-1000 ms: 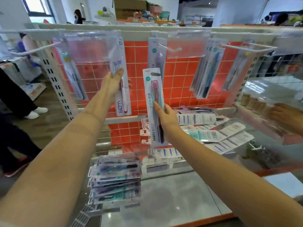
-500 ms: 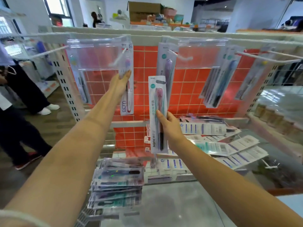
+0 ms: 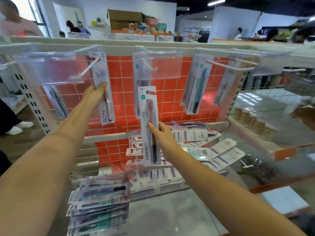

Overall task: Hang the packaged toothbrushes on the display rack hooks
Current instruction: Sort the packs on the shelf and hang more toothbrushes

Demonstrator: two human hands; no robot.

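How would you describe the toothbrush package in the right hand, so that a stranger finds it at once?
Look at the orange tiled back wall of the display rack. In front of its middle, the right hand holds one upright package, below the centre hook. Unlike the hanging packs, it is on no hook and shows a pink brush head.

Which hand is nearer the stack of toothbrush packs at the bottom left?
Right. The right hand holds a Hane pack above and right of the stack; the left hand is higher, at the hanging BDM pack.
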